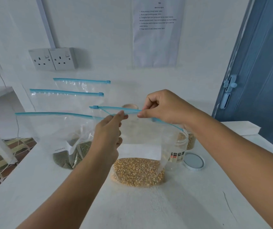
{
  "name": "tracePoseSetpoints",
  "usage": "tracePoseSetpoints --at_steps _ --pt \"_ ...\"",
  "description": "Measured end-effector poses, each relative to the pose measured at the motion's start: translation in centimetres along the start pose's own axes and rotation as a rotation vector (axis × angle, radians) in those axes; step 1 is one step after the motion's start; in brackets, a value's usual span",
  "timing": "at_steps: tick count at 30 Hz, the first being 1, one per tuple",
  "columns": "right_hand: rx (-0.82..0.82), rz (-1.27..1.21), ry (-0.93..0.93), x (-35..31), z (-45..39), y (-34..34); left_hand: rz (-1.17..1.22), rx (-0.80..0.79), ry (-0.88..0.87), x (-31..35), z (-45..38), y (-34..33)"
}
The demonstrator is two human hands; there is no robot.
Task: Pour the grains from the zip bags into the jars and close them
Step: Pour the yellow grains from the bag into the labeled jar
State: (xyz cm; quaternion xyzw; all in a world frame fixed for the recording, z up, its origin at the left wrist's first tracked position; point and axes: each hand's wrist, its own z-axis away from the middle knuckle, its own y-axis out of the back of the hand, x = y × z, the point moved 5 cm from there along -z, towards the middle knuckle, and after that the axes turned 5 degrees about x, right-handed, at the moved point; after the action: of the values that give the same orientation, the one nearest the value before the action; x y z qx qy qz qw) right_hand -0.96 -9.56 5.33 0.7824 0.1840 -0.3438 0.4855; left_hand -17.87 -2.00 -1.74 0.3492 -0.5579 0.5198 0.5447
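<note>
Bare table [149, 209] fills the lower frame: open passage there. Centre blocked by upright corn bag [139, 171]; green-grain bag [69, 154] crowds centre-left. Right of centre, clear jar [177, 154] and loose lid [193, 161] obstruct.

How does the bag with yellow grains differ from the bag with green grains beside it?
The yellow-grain bag is pinched at its top by the left hand and right hand; the green-grain bag stands untouched. The yellow-grain bag's blue strip is parted; the green-grain bag's looks joined. Both are clear, on the white table.
</note>
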Motion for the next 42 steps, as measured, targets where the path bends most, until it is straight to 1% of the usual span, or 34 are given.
tracePoseSetpoints --at_steps 3,5,8,11,15,18,20,25,28,30,33,36,39,42 --pt "-0.051 -0.048 -0.063 -0.2 -0.3 0.3 0.022 0.008 0.040 0.1 0.0 0.0" --pt "-0.044 -0.131 -0.109 -0.2 -0.5 0.6 0.047 0.015 0.045 0.4 0.3 0.4" --pt "0.030 -0.179 -0.160 0.1 -1.0 1.4 0.081 0.041 0.020 1.3 0.6 1.3" --pt "0.146 -0.225 -0.188 0.5 -1.5 2.1 0.098 0.073 -0.008 3.0 0.2 1.8" --pt "0.263 -0.275 -0.174 0.8 -1.5 2.8 0.080 0.046 -0.053 5.3 -0.8 1.4" --pt "0.306 -0.309 -0.169 1.3 -1.5 3.7 0.083 0.033 -0.074 6.2 -1.8 1.1" --pt "0.303 -0.309 -0.170 1.6 -1.1 3.8 0.039 0.002 -0.083 6.0 -2.5 0.6" --pt "0.251 -0.286 -0.230 2.5 0.2 3.0 -0.099 -0.085 -0.109 4.0 -3.3 -0.7" --pt "0.220 -0.154 -0.225 2.6 0.3 3.3 -0.181 -0.163 -0.187 3.6 -2.8 -1.4" --pt "0.130 -0.118 -0.184 2.0 0.2 3.1 -0.244 -0.238 -0.243 3.3 -2.3 -1.7" --pt "-0.040 -0.144 -0.120 0.4 0.1 2.0 -0.333 -0.349 -0.304 2.4 -1.6 -2.1" --pt "-0.153 -0.137 -0.086 -1.1 0.0 0.8 -0.373 -0.488 -0.347 1.0 -0.8 -2.5" --pt "-0.213 -0.019 -0.056 -1.7 -0.1 -0.1 -0.393 -0.586 -0.321 -0.8 0.0 -2.5" --pt "-0.213 0.161 0.001 -1.9 -0.5 -0.6 -0.399 -0.654 -0.287 -2.2 0.5 -2.0"
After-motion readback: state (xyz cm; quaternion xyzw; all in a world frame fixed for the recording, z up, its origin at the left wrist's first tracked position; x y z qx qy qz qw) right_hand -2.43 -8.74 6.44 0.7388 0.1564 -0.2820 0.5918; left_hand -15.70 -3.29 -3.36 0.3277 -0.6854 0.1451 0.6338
